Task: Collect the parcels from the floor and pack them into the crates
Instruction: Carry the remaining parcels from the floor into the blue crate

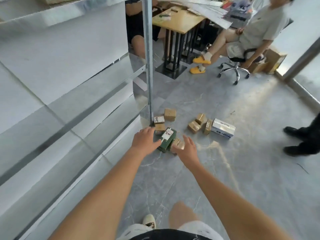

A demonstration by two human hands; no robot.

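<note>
Both arms reach down toward a green parcel (167,139) lying on the grey floor (225,170) beside a shelf post (149,66). The left hand (145,140) touches its left edge, fingers straight and released; the right hand (186,147) hovers just right of it, fingers spread, grasping nothing. Small brown parcels (194,126) and a white box (223,128) lie scattered on the floor beyond. No crate shows, so nothing can be told of their contents.

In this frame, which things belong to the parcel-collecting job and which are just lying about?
Job:
green parcel
brown parcels
white box
left hand
right hand

Lying about:
wooden table
swivel stool
cardboard box
metal post
</note>
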